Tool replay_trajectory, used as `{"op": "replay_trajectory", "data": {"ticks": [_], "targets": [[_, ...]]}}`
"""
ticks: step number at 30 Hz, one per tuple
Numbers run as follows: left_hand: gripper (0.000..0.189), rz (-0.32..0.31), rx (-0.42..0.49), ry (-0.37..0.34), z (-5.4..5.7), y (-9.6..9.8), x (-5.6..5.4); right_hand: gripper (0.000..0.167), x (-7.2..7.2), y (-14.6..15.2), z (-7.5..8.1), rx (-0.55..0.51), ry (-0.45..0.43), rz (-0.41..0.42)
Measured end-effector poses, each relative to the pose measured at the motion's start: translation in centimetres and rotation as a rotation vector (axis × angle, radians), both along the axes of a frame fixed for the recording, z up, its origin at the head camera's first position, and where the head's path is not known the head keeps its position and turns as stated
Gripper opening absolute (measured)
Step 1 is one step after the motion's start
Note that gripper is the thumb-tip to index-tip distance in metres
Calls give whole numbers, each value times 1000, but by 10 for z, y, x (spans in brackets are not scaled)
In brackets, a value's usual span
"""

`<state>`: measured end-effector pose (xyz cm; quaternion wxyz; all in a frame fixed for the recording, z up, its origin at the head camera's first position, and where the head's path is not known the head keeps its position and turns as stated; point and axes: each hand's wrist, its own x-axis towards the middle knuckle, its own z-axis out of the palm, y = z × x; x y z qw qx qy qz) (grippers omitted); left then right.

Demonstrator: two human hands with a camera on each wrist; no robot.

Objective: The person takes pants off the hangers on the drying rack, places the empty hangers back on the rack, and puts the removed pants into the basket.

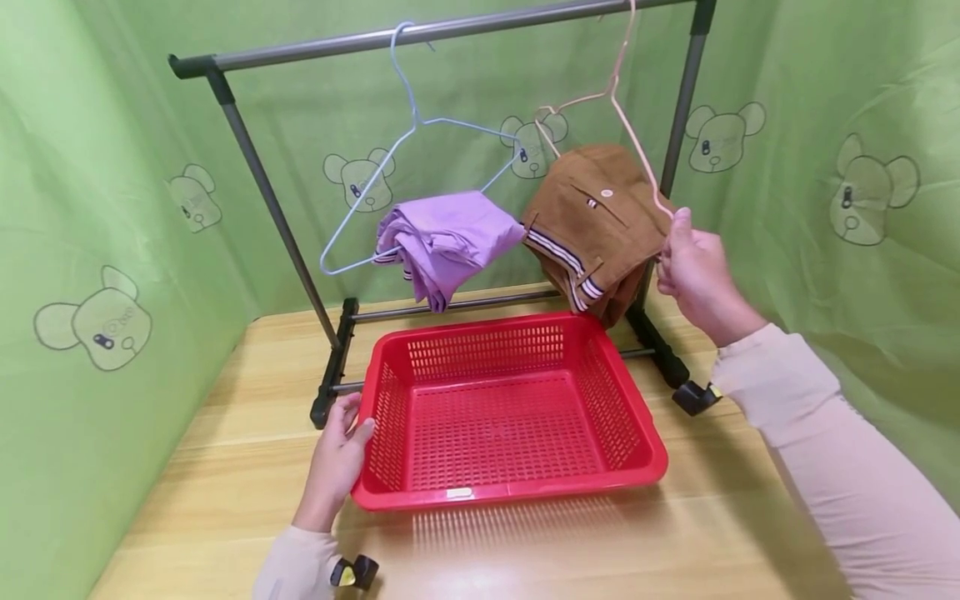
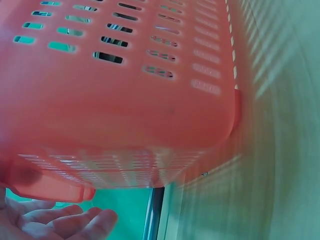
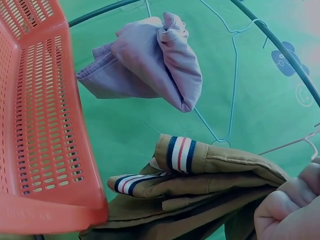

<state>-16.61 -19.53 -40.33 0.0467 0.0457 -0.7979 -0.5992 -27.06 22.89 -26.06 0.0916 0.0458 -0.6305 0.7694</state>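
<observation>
My right hand (image 1: 697, 262) pinches the lower right corner of a pink hanger (image 1: 630, 125) that hangs from the rail. Folded brown trousers (image 1: 600, 208) with striped trim hang over this hanger, beside the fingers. In the right wrist view, the same brown trousers (image 3: 200, 175) reach close to the basket. At the left rim of a red plastic basket (image 1: 510, 492), my left hand (image 1: 335, 458) rests with its thumb by the edge. The left wrist view shows loosely extended fingers (image 2: 75, 222) beside the basket wall (image 2: 115, 115).
A blue hanger (image 1: 367, 187) with a folded lilac garment (image 1: 453, 237) hangs on the left of the metal rail (image 1: 315, 50). The rack's black foot (image 1: 337, 358) stands on the wooden table (image 1: 202, 492). Green curtains (image 1: 90, 208) surround it.
</observation>
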Motion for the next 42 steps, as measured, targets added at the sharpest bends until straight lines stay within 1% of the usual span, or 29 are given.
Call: {"op": "replay_trajectory", "data": {"ticks": [2, 5, 10, 15, 18, 24, 27, 28, 30, 34, 35, 36, 37, 39, 40, 42], "targets": [[45, -7, -4, -5, 0, 0, 0, 48, -1, -1, 0, 14, 0, -46], [45, -10, -2, -10, 0, 0, 0, 47, -1, -1, -1, 13, 1, -92], [45, -6, -1, -13, -1, -1, -1, 49, 1, -4, -1, -24, 7, -151], [44, -12, -4, 7, -1, -1, -1, 51, 2, -5, -1, -63, 14, -181], [43, -16, 4, 13, -1, -1, -1, 51, 3, -5, 0, -51, 10, -182], [44, -10, 22, -2, 0, -1, 1, 47, 4, -4, 1, 61, -3, -169], [44, -13, 38, -13, 0, -2, 1, 48, 5, -3, 1, 137, 13, -172], [44, -14, 43, -17, 0, -2, 2, 48, 6, -2, 1, 183, 20, -184], [44, -17, 46, -20, 0, -3, 2, 51, 7, -2, 2, 308, 40, -229], [44, -13, 36, -30, 0, -3, 3, 57, 10, 0, 2, 575, 54, -350], [44, -12, 33, -31, 0, -3, 3, 58, 11, 0, 2, 629, 51, -374], [44, -11, 31, -33, 0, -3, 3, 58, 11, 0, 2, 660, 52, -392], [44, -11, 29, -34, 0, -3, 4, 59, 12, 0, 2, 684, 52, -410], [44, -12, 29, -34, 0, -3, 4, 58, 12, -1, 2, 696, 62, -428], [44, -13, 28, -32, 0, -3, 4, 56, 11, -2, 2, 685, 70, -436], [44, -15, 30, -28, 0, -3, 4, 51, 9, -4, 3, 631, 92, -444]]}}
